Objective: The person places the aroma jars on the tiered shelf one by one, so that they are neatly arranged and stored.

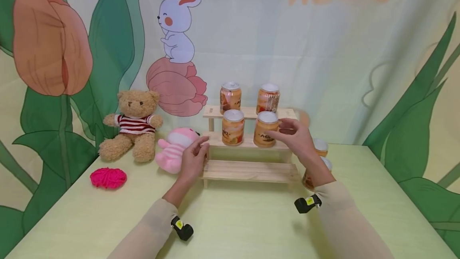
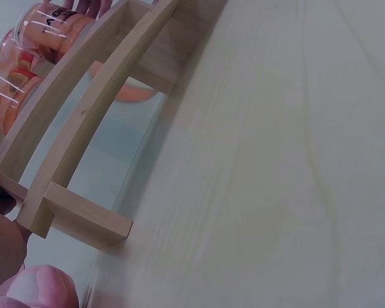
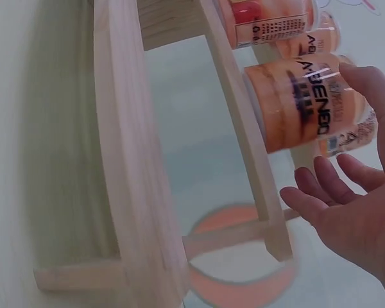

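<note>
A three-tier wooden display rack stands on the table. My left hand is at its left end, fingers and thumb holding the end of the middle tier. My right hand is beside the right-hand can on that tier. In the right wrist view, the thumb lies against this orange can with a white lid, while the other fingers spread loosely apart from it. Another can stands upright to its left. On the top tier are two more cans, left and right.
Two cans stand right of the rack, partly hidden by my right forearm. A pink plush toy lies by my left hand. Further left are a teddy bear and a bright pink bunched item. A printed curtain hangs behind.
</note>
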Demonstrator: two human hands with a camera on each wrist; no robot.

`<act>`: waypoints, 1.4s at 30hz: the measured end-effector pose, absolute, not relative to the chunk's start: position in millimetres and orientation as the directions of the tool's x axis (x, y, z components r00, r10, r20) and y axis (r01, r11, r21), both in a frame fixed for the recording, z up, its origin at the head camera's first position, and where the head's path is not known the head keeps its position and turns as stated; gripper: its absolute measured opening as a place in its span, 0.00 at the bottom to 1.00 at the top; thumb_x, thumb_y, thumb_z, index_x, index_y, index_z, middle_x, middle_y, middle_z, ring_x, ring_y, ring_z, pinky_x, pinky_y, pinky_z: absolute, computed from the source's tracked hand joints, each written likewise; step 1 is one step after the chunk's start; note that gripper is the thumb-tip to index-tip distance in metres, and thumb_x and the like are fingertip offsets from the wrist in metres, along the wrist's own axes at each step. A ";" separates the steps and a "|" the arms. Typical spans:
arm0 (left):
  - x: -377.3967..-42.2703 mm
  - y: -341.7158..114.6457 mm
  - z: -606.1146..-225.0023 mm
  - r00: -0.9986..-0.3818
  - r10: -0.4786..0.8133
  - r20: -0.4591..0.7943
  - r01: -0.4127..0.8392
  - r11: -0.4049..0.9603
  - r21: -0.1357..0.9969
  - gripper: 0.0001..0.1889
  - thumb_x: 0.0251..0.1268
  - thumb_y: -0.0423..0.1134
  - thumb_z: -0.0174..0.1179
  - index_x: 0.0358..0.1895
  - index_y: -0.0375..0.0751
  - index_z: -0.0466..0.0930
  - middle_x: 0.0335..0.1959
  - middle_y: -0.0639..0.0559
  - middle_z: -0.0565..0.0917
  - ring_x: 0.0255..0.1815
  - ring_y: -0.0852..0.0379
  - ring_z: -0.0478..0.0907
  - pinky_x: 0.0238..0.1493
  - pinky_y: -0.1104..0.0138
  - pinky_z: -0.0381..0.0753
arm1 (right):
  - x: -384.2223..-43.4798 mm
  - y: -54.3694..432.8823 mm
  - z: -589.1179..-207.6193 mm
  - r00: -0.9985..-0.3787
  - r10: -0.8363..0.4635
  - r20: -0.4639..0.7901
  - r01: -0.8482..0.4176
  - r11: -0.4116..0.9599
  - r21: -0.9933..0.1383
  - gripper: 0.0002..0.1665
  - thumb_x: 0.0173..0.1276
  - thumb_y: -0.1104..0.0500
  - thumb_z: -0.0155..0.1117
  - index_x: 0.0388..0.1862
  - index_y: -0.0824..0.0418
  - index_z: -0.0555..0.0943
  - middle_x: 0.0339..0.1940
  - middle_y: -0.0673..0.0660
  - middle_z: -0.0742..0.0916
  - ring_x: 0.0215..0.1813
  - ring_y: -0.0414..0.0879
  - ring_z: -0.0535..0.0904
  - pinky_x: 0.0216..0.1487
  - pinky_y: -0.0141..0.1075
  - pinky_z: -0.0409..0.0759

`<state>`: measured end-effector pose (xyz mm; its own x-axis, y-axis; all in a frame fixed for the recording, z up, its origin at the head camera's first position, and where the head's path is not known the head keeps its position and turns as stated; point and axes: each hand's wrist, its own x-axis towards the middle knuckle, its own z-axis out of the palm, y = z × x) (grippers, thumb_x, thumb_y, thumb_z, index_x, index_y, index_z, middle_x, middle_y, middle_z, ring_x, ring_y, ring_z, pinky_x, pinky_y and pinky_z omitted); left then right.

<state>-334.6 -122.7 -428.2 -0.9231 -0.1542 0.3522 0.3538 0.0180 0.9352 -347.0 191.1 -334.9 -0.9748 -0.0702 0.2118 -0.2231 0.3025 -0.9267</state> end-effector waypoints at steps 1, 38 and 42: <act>-334.6 -122.8 -428.1 -0.922 -0.156 0.355 0.357 0.020 0.934 0.15 0.76 0.38 0.57 0.61 0.40 0.80 0.27 0.36 0.73 0.21 0.59 0.66 0.21 0.72 0.65 | -343.8 194.3 -334.8 -0.975 -0.063 0.211 -0.220 0.303 -0.927 0.50 0.58 0.43 0.78 0.72 0.62 0.68 0.63 0.62 0.77 0.63 0.55 0.73 0.60 0.48 0.74; -306.3 -119.3 -398.7 -0.935 -0.118 0.335 0.332 0.039 0.942 0.17 0.77 0.32 0.54 0.63 0.29 0.76 0.32 0.22 0.70 0.23 0.56 0.66 0.23 0.73 0.66 | -304.5 301.0 -373.2 -0.952 -0.067 0.300 -0.290 0.521 -0.803 0.43 0.66 0.48 0.72 0.71 0.69 0.68 0.64 0.68 0.78 0.66 0.61 0.70 0.68 0.58 0.63; -307.0 -118.9 -397.6 -0.931 -0.128 0.343 0.339 0.050 0.939 0.17 0.76 0.32 0.55 0.63 0.29 0.77 0.31 0.22 0.70 0.23 0.56 0.66 0.23 0.73 0.66 | -306.7 307.3 -377.2 -0.953 -0.132 0.273 -0.300 0.532 -0.792 0.41 0.67 0.51 0.71 0.71 0.69 0.67 0.66 0.68 0.76 0.67 0.62 0.69 0.68 0.58 0.63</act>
<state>-307.0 -118.9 -397.6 -0.9306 -0.1283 0.3429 0.3392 0.0501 0.9394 -306.7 307.3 -377.2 -0.9530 -0.1319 0.2729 -0.3004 0.5320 -0.7917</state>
